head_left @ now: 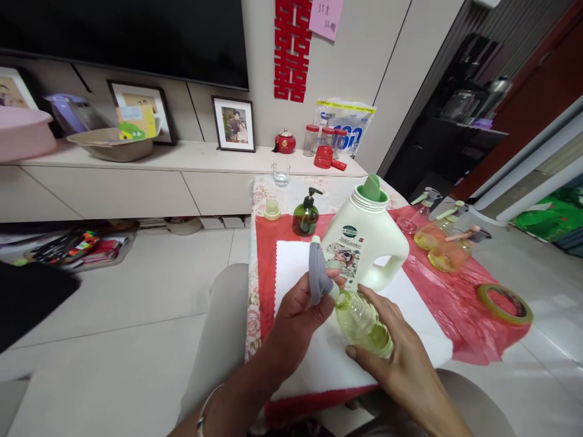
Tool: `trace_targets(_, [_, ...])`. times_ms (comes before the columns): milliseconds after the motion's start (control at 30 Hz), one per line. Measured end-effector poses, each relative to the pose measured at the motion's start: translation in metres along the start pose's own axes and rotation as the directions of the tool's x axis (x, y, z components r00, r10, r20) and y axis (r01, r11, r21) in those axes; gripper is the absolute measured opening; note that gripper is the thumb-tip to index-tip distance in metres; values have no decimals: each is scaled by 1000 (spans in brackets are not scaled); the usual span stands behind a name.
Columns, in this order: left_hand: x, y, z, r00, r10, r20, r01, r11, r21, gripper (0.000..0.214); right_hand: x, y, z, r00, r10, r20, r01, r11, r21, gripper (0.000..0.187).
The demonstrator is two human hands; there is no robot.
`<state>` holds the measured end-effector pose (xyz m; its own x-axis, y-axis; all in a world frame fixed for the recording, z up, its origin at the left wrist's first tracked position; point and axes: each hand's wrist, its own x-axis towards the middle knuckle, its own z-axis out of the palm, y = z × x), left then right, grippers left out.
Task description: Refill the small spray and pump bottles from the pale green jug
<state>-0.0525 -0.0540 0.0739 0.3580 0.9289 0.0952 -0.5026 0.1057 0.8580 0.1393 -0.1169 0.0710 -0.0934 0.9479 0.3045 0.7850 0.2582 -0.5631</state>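
Leaning in the half-curled right grip (403, 352), a bottle (359, 321), mouth beside the spray head (317, 273) pinched in the left grip (294, 315).

"Garden" can be read at the end of the brand name on the white jug (364, 233), "35" is handwritten on the pink note (326, 17), double-happiness signs are cut into the red paper (293, 50), and large blue digits ending in 0 are printed on the plastic bag (353, 127).

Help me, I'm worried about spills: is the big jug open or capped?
Open: no cap covers the jug; the threads on its neck show, and a green spout rises from its mouth.
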Motion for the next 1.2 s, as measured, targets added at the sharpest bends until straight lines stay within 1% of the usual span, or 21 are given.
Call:
trace_targets(100, [-2, -1, -4, 999, 4, 50, -7, 997, 79, 33, 1, -5, 2, 1000, 12, 0, -12, 999, 36, 80])
trace_targets(200, [-2, -1, -7, 998, 9, 67, -15, 996, 84, 33, 2, -9, 4, 1000, 24, 0, -24, 998, 62, 80])
trace_targets(300, [-2, -3, -7, 996, -14, 87, 10, 999, 52, 33, 2, -11, 6, 998, 44, 42, -49, 991, 122, 82])
trace_targets(467, [2, -4, -5, 992, -15, 128, 22, 998, -54, 32, 0, -9, 7, 987, 124, 105, -144, 966, 214, 84])
trace_targets(533, [3, -3, -4, 989, -26, 145, 40, 995, -94, 31, 0, -9, 5, 973, 167, 160, -207, 936, 285, 85])
trace_targets(600, [5, -2, -3, 986, -46, 163, 67, 989, -131, 30, 2, -12, 2, 955, 183, 234, -264, 881, 392, 83])
trace_targets(667, [5, -1, -3, 979, -55, 196, 89, 981, -172, 30, 4, -18, 0, 948, 160, 276, -287, 805, 519, 79])
trace_targets(733, [6, 0, -2, 974, -59, 219, 105, 973, -204, 31, 6, -23, -1, 950, 138, 279, -288, 733, 617, 75])
trace_targets(800, [5, 0, -1, 977, -73, 200, 115, 971, -209, 29, 6, -26, 0, 955, 127, 269, -278, 699, 659, 74])
trace_targets(900, [3, 0, 0, 990, -67, 127, 86, 985, -151, 31, 4, -25, 5, 957, 130, 259, -274, 697, 663, 77])
trace_targets(967, [2, 0, 1, 996, -49, 81, 57, 994, -99, 33, 1, -23, 10, 952, 176, 252, -301, 698, 650, 77])
trace_targets(1033, [2, 1, 3, 998, -51, 28, 53, 997, -64, 34, -1, -23, 15, 942, 233, 241, -334, 695, 636, 78])
trace_targets(1100, [3, 2, 7, 997, -75, -31, 73, 995, -70, 39, -3, -24, 19, 935, 278, 218, -353, 688, 635, 78])
trace_targets(1200, [5, 5, 13, 988, -105, -111, 87, 984, -153, 46, -4, -28, 24, 933, 312, 180, -350, 668, 657, 77])
